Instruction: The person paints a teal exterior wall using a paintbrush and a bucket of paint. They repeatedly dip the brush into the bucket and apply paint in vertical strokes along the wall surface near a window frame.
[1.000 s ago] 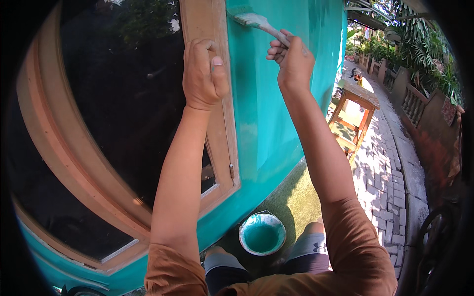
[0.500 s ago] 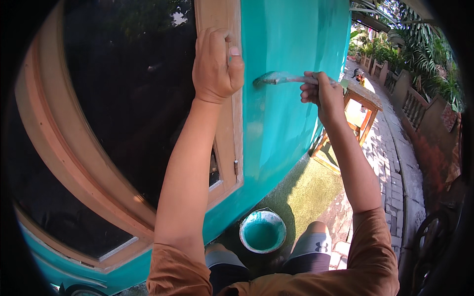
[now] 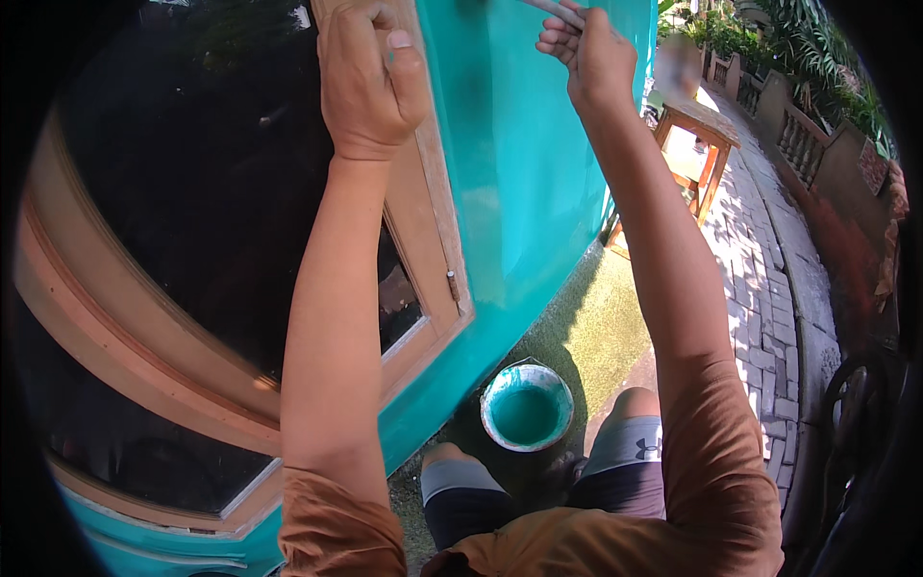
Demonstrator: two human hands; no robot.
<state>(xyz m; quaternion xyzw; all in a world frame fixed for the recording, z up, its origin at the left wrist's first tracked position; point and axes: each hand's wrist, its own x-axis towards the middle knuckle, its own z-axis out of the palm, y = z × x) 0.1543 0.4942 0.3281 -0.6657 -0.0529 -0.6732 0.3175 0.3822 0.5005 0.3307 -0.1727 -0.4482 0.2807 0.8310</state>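
My right hand (image 3: 603, 60) is closed round the handle of a paintbrush (image 3: 552, 10) near the upper edge. The brush's bristle end is out of the picture. Beside it, the turquoise wall (image 3: 519, 212) shows a darker patch at the top. My left hand (image 3: 373, 85) is curled shut against the wooden window frame (image 3: 437, 183), thumb outward. What lies inside its fingers, if anything, is hidden. Between my knees on the ground stands a paint-smeared bucket (image 3: 527, 408) with turquoise paint in it.
Dark window glass (image 3: 212, 183) fills the left side. A wooden stool (image 3: 700, 125) stands by the wall at right, with a blurred shape above it. A paved path (image 3: 755, 279) runs along a low balustrade (image 3: 800, 144) with plants behind.
The view has tilted down, so the bucket shows higher and the brush tip has left the picture. My right hand has moved upward with the brush. My left hand keeps its place at the frame.
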